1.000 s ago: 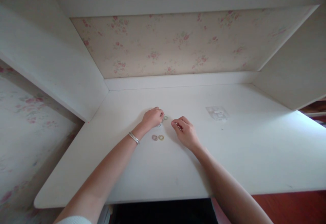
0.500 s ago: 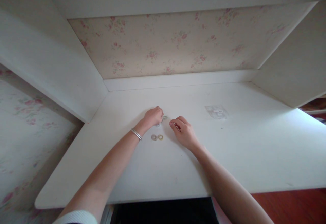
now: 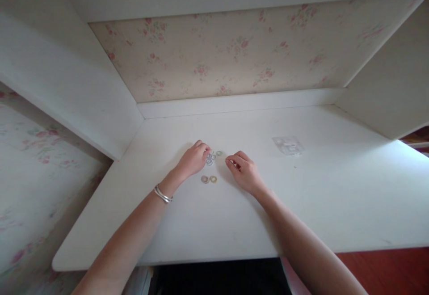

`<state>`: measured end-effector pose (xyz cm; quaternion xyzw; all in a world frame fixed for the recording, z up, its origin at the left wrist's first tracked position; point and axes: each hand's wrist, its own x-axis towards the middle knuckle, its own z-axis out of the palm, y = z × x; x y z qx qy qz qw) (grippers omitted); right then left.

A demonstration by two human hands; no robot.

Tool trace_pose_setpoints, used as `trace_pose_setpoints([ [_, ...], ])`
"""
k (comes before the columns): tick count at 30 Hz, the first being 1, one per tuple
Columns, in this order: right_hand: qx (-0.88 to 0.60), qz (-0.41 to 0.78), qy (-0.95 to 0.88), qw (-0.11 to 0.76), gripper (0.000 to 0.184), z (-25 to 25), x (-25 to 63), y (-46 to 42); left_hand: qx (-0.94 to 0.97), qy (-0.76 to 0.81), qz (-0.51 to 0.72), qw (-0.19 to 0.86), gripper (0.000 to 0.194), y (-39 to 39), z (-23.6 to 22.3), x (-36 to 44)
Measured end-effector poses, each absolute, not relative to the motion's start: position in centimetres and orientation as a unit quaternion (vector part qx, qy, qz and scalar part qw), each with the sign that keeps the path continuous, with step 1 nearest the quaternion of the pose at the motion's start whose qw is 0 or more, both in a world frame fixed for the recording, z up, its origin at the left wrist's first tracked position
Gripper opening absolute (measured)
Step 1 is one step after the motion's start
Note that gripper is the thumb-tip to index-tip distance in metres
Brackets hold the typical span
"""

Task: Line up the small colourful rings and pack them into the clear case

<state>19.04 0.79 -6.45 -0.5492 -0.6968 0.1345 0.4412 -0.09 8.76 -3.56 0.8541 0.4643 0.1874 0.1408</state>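
Observation:
My left hand (image 3: 195, 158), with silver bangles on its wrist, has its fingers curled together at the left edge of a loose cluster of small grey rings (image 3: 209, 162). Whether a ring is between its fingertips cannot be made out. Just right of the cluster lies another grey ring (image 3: 219, 153). Nearer to me, a pinkish ring (image 3: 204, 179) and a yellow ring (image 3: 213, 179) lie side by side. My right hand (image 3: 246, 172) rests to the right of the rings, thumb and fingers pinched together; anything held there is too small or hidden to name.
A clear plastic bag (image 3: 288, 145) lies on the white desk (image 3: 335, 187) to the right, with a tiny dark speck (image 3: 295, 167) in front of it. White panels and a floral wall (image 3: 234, 58) enclose the desk's back and sides.
My left hand has shifted left and turned a little, uncovering more of the grey rings. My right hand keeps its pinch in nearly the same place. The view has moved slightly.

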Motion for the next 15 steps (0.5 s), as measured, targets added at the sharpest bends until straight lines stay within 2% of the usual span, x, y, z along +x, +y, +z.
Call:
trace_pose_setpoints([
  [5, -0.555, 0.134, -0.699, 0.431, 0.023, -6.8, 19.0, 1.0, 0.856, 0.447, 0.212, 0.147, 0.020, 4.6, -3.7, -1.5],
  [15, -0.563, 0.133, -0.701, 0.418, 0.022, -7.2, 18.9, 1.1, 0.899, 0.411, 0.093, 0.121, 0.022, 1.7, -3.7, -1.6],
])
